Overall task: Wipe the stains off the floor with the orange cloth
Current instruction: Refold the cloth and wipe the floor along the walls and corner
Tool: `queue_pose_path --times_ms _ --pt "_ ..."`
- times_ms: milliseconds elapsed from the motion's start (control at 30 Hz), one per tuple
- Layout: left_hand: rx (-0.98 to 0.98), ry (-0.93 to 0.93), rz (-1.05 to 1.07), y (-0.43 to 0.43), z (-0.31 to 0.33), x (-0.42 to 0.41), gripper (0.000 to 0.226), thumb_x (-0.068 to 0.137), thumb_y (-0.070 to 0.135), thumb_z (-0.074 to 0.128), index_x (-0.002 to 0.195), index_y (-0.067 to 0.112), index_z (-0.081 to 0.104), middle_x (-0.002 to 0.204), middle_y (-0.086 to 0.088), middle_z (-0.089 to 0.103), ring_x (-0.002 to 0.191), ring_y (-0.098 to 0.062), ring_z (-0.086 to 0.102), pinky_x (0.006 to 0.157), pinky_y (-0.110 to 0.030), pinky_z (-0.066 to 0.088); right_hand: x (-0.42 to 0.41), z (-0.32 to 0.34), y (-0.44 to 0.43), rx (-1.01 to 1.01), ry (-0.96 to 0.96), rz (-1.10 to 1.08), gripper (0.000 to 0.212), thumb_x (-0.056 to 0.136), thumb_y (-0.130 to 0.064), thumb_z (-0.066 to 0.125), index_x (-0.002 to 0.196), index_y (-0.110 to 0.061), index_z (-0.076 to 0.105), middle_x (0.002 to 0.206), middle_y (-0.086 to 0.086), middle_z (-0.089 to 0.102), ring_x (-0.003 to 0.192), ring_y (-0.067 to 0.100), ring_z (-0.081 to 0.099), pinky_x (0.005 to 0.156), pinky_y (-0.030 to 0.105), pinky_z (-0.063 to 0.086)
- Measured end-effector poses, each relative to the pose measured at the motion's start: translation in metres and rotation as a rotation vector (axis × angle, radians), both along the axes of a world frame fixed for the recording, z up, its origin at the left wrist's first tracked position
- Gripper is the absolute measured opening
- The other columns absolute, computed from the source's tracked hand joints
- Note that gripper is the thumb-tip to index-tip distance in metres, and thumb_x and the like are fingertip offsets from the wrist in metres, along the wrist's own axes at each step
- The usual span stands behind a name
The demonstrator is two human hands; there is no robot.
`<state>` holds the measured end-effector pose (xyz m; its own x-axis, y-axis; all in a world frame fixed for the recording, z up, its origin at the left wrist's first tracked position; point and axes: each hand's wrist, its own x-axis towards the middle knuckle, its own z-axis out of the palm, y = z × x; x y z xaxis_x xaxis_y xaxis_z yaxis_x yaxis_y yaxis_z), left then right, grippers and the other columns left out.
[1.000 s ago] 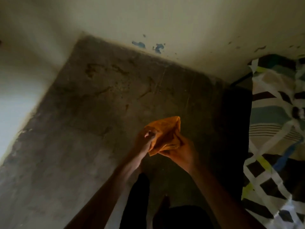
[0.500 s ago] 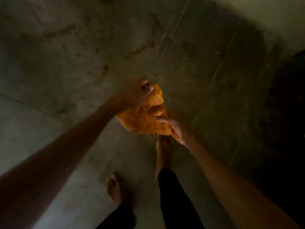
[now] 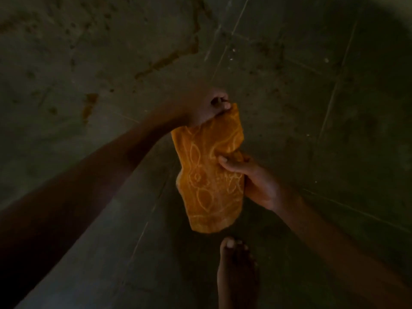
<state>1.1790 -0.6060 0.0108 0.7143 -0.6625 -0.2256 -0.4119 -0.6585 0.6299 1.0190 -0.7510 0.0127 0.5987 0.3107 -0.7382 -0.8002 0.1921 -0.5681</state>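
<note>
The person bends over a dim grey tiled floor [image 3: 312,112] with a soft orange cloth bearing a paler looping pattern [image 3: 207,181] stretched between both hands. The left hand [image 3: 209,108] is the farther one. Its fingers are curled tight round the cloth's top corner, bunching it. The right hand [image 3: 258,184], nearer the body, pinches the cloth's right edge about halfway down, thumb across the patterned face and fingers tucked behind. Below the right hand the rest of the cloth hangs loose, and it appears to be held up off the floor, not lying on it. A bare foot [image 3: 236,275] stands just beneath the hanging end.

Beyond the left hand runs a long brownish-orange streak of stain [image 3: 165,63]. A second rusty patch [image 3: 90,105] lies off to the left of that hand, with smaller specks scattered around.

The cloth looks light, limp and slightly fuzzy, like towelling. It sags wherever it is not held and will fold or wad easily. I judge it would wipe best gathered into a pad under a flat palm, since a corner grip gives little pressure. It is unlikely to slip or tear, though the dried stains may need firm rubbing.
</note>
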Motion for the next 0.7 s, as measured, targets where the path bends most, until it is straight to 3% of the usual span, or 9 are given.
queue_pose_path --times_ms 100,133,200,300,367,467,533,600,700 --pt "-0.069 0.010 0.032 -0.017 -0.003 -0.001 0.025 0.098 0.036 0.052 0.110 0.021 0.067 0.099 0.004 0.068 0.089 -0.008 0.057 0.075 -0.021 0.039 0.011 0.019 -0.010 -0.051 -0.076 -0.068 0.050 0.078 -0.030 0.076 0.126 -0.022 0.062 0.120 0.003 0.072 0.114 0.022 0.067 0.097 0.044 0.053" --pt "-0.235 0.153 0.131 -0.022 -0.003 -0.008 0.026 0.097 0.039 0.053 0.106 0.020 0.068 0.092 0.007 0.068 0.085 -0.006 0.059 0.074 -0.017 0.042 0.014 0.033 -0.015 -0.066 -0.131 -0.108 0.041 0.082 -0.027 0.074 0.121 -0.019 0.064 0.115 0.003 0.074 0.109 0.021 0.069 0.091 0.040 0.057" --pt "-0.656 0.654 0.422 -0.034 0.005 -0.019 0.037 0.094 0.047 0.052 0.103 0.015 0.069 0.088 0.003 0.073 0.085 -0.013 0.066 0.079 -0.023 0.052 0.019 0.060 -0.022 -0.096 -0.207 -0.209 0.032 0.082 -0.024 0.067 0.113 -0.016 0.068 0.110 0.005 0.075 0.103 0.021 0.072 0.084 0.037 0.060" --pt "-0.878 1.149 0.726 -0.033 0.015 -0.035 0.070 0.094 0.065 0.038 0.125 0.008 0.062 0.120 -0.017 0.068 0.110 -0.031 0.065 0.097 -0.045 0.052 0.019 0.086 -0.030 -0.087 -0.241 -0.302 0.039 0.080 -0.024 0.064 0.119 -0.017 0.066 0.115 0.006 0.074 0.108 0.020 0.070 0.090 0.040 0.059" --pt "-0.917 1.375 0.709 -0.037 0.010 -0.053 0.071 0.094 0.067 0.033 0.125 0.010 0.063 0.119 -0.017 0.067 0.112 -0.032 0.064 0.100 -0.048 0.047 0.016 0.091 -0.038 -0.030 -0.215 -0.396 0.048 0.082 -0.023 0.064 0.130 -0.021 0.060 0.121 0.004 0.072 0.112 0.020 0.068 0.092 0.046 0.057" --pt "-1.073 1.704 0.463 -0.042 -0.004 -0.074 0.073 0.094 0.070 0.027 0.124 0.014 0.063 0.120 -0.016 0.065 0.117 -0.032 0.059 0.108 -0.051 0.037 0.012 0.087 -0.044 0.028 -0.159 -0.471 0.045 0.088 -0.023 0.062 0.132 -0.024 0.058 0.120 0.005 0.072 0.108 0.023 0.070 0.082 0.044 0.057" --pt "-1.123 1.697 0.413 -0.046 -0.003 -0.075 0.085 0.088 0.078 0.029 0.141 0.013 0.049 0.137 -0.022 0.052 0.130 -0.039 0.047 0.112 -0.057 0.032 0.011 0.084 -0.048 0.015 -0.140 -0.523 0.040 0.090 -0.023 0.061 0.130 -0.022 0.060 0.119 0.009 0.072 0.107 0.027 0.070 0.082 0.044 0.059" --pt "-1.136 1.621 0.473 -0.045 0.005 -0.071 0.085 0.087 0.076 0.036 0.145 0.013 0.042 0.143 -0.023 0.047 0.133 -0.040 0.045 0.105 -0.059 0.040 0.011 0.082 -0.055 -0.036 -0.126 -0.573 0.039 0.090 -0.022 0.063 0.128 -0.020 0.061 0.118 0.011 0.072 0.108 0.028 0.070 0.087 0.046 0.057" --pt "-0.828 1.336 0.535 -0.027 0.016 -0.050 0.057 0.086 0.038 0.066 0.136 0.014 0.052 0.128 -0.015 0.064 0.114 -0.032 0.064 0.087 -0.049 0.055 0.008 0.071 -0.066 -0.148 -0.117 -0.607 0.030 0.091 -0.017 0.064 0.121 -0.016 0.065 0.110 0.011 0.075 0.102 0.027 0.072 0.081 0.041 0.059"
